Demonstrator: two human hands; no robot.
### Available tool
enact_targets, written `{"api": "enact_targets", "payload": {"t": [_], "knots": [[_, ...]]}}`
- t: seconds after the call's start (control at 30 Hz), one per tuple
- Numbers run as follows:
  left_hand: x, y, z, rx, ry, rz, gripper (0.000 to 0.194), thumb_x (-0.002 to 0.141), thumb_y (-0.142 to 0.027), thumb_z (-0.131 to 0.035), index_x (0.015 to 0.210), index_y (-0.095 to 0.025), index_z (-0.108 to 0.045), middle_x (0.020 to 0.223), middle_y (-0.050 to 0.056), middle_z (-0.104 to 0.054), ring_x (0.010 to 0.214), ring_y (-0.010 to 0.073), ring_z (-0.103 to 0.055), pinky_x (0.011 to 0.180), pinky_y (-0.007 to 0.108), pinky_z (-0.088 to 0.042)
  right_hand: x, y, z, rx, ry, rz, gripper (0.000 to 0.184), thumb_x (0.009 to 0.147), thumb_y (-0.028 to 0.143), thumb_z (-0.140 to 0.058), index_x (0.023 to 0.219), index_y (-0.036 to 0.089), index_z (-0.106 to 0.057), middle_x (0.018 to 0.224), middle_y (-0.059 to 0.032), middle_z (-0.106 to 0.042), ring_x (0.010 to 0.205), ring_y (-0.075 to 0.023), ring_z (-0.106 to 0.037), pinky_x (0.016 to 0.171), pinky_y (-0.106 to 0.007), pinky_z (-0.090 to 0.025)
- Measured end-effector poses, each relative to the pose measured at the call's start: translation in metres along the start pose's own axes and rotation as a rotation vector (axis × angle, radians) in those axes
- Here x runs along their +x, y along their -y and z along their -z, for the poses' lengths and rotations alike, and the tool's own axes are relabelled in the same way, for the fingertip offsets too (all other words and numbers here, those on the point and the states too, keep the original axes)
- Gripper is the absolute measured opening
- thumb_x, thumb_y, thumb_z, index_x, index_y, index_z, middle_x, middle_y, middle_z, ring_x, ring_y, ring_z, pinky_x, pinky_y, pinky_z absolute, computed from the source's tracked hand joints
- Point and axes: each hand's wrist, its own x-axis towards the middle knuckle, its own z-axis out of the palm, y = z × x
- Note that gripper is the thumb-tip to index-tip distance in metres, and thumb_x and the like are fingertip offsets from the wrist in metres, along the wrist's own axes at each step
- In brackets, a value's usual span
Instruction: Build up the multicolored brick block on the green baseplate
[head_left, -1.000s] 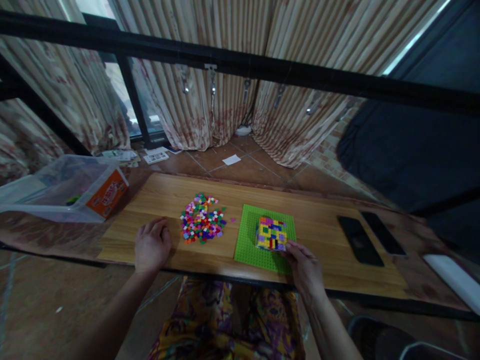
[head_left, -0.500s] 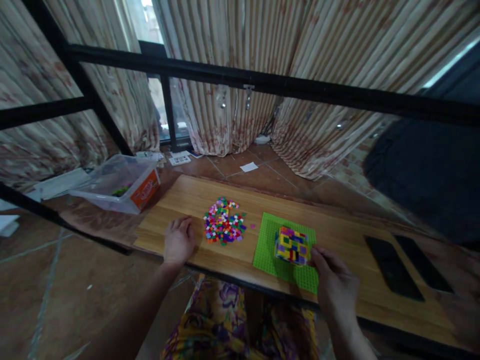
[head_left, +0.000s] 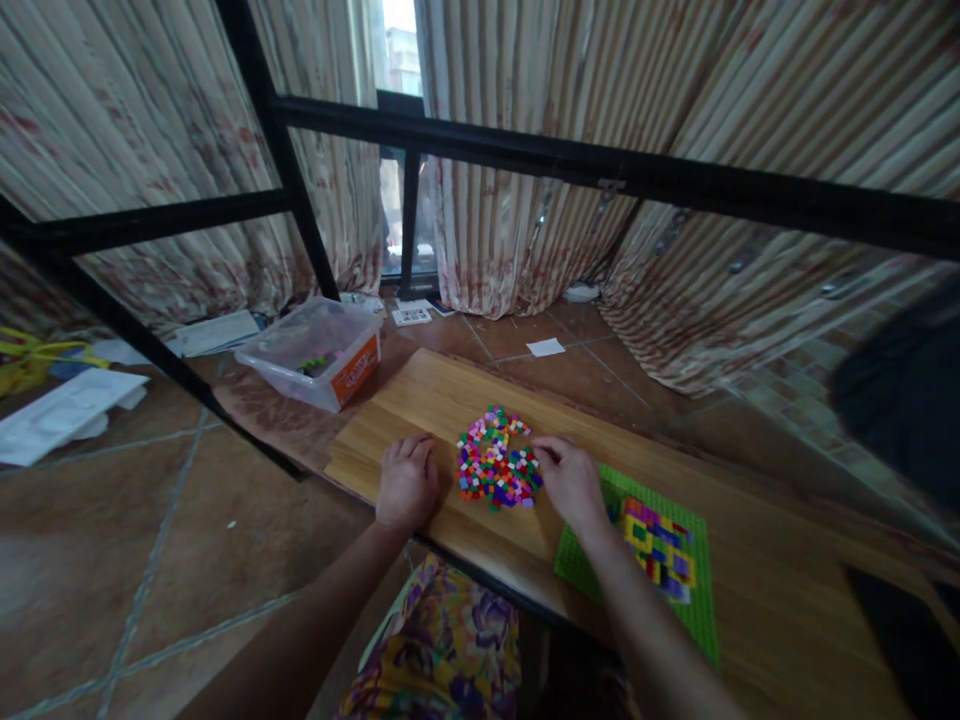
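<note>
A pile of tiny coloured building bricks [head_left: 499, 460] lies loose on the wooden table. Just left of it, my left hand [head_left: 409, 480] rests on the tabletop with its fingers curled in, and nothing shows in it. At the pile's right edge my right hand [head_left: 571, 482] has thumb and fingertips pinched together; whatever is between them is too small or hidden to make out. Under my right forearm lies a green baseplate [head_left: 701, 610], partly covered. A block built of multicoloured bricks [head_left: 660, 545] stands on it, its left side partly hidden by the arm.
A clear plastic bin [head_left: 300, 360] with an orange label stands beyond the table's left end. A dark flat slab [head_left: 892, 620] lies at the table's right. A black metal frame [head_left: 510, 150] crosses in front of the curtains. White paper [head_left: 545, 347] lies on the tiled floor.
My right hand has left the brick-built block and moved left to the edge of the loose pile. The camera view has swung left. My left hand stays beside the pile.
</note>
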Motion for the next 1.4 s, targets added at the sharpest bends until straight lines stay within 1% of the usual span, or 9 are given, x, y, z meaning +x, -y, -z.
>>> {"api": "enact_targets", "payload": {"t": [0.1, 0.37, 0.7, 0.83, 1.0, 1.1, 1.2, 1.3, 1.4], "knots": [[-0.001, -0.001, 0.000, -0.007, -0.010, -0.001, 0.026, 0.090, -0.018, -0.045, 0.105, -0.017, -0.067, 0.113, 0.010, -0.067, 0.101, 0.0254, -0.057, 0.094, 0.042, -0.046, 0.015, 0.006, -0.012, -0.130, 0.066, 0.024, 0.022, 0.088, 0.023, -0.053, 0.094, 0.023, -0.074, 0.096, -0.0044, -0.072, 0.085, -0.0171, -0.066, 0.078, -0.027, -0.046], [-0.003, -0.002, 0.000, -0.017, -0.035, -0.013, 0.024, 0.090, -0.015, -0.047, 0.105, -0.017, -0.066, 0.112, 0.008, -0.068, 0.100, 0.0235, -0.058, 0.093, 0.041, -0.047, 0.032, 0.011, -0.028, -0.199, 0.169, 0.091, 0.022, 0.083, 0.017, -0.061, 0.100, 0.025, -0.073, 0.096, -0.0029, -0.071, 0.086, -0.0165, -0.065, 0.078, -0.025, -0.044], [-0.003, -0.002, 0.001, -0.012, -0.033, -0.017, 0.025, 0.089, -0.014, -0.047, 0.104, -0.017, -0.067, 0.111, 0.008, -0.068, 0.100, 0.0239, -0.059, 0.093, 0.041, -0.048, 0.029, 0.016, -0.027, -0.177, 0.133, 0.125, 0.017, 0.084, 0.016, -0.058, 0.085, 0.023, -0.073, 0.092, -0.0041, -0.072, 0.085, -0.0177, -0.064, 0.079, -0.027, -0.044], [-0.001, -0.001, 0.001, -0.002, -0.030, -0.022, 0.026, 0.090, -0.016, -0.045, 0.104, -0.017, -0.067, 0.111, 0.008, -0.068, 0.100, 0.0244, -0.059, 0.093, 0.041, -0.047, 0.000, 0.023, -0.007, 0.053, -0.001, 0.124, 0.021, 0.089, 0.024, -0.052, 0.091, 0.023, -0.073, 0.091, -0.0038, -0.071, 0.082, -0.0173, -0.065, 0.075, -0.028, -0.047], [0.001, 0.002, 0.000, 0.031, -0.028, -0.043, 0.027, 0.089, -0.020, -0.044, 0.104, -0.016, -0.067, 0.111, 0.010, -0.068, 0.101, 0.0263, -0.058, 0.094, 0.042, -0.046, -0.072, 0.020, 0.023, 0.303, -0.123, 0.051, 0.023, 0.091, 0.032, -0.053, 0.096, 0.024, -0.073, 0.095, -0.0043, -0.072, 0.088, -0.0177, -0.066, 0.079, -0.030, -0.050], [0.003, 0.005, -0.001, 0.048, -0.036, -0.067, 0.029, 0.089, -0.022, -0.043, 0.103, -0.014, -0.067, 0.110, 0.011, -0.068, 0.101, 0.0276, -0.057, 0.094, 0.043, -0.046, -0.115, 0.002, 0.044, 0.275, -0.211, -0.078, 0.021, 0.089, 0.035, -0.056, 0.093, 0.025, -0.074, 0.095, -0.0039, -0.072, 0.087, -0.0175, -0.067, 0.079, -0.031, -0.051], [0.004, 0.008, -0.002, 0.058, -0.033, -0.092, 0.030, 0.089, -0.024, -0.042, 0.103, -0.013, -0.067, 0.108, 0.013, -0.068, 0.099, 0.0282, -0.058, 0.093, 0.043, -0.046, -0.143, -0.027, 0.068, 0.213, -0.356, -0.175, 0.021, 0.086, 0.039, -0.060, 0.090, 0.023, -0.075, 0.096, -0.0051, -0.071, 0.086, -0.0184, -0.067, 0.078, -0.031, -0.052], [0.005, 0.010, -0.003, 0.063, -0.039, -0.102, 0.031, 0.089, -0.025, -0.042, 0.103, -0.014, -0.068, 0.108, 0.013, -0.068, 0.098, 0.0283, -0.058, 0.093, 0.044, -0.046, -0.154, -0.054, 0.090, 0.133, -0.427, -0.235, 0.024, 0.085, 0.041, -0.061, 0.090, 0.022, -0.075, 0.095, -0.0060, -0.071, 0.084, -0.0189, -0.067, 0.076, -0.031, -0.052], [0.006, 0.010, -0.003, 0.063, -0.040, -0.101, 0.033, 0.089, -0.027, -0.041, 0.103, -0.013, -0.068, 0.108, 0.013, -0.068, 0.098, 0.0287, -0.058, 0.093, 0.044, -0.046, -0.153, -0.072, 0.100, 0.064, -0.432, -0.241, 0.026, 0.085, 0.042, -0.060, 0.089, 0.021, -0.075, 0.093, -0.0060, -0.070, 0.083, -0.0194, -0.066, 0.075, -0.032, -0.052]]}}
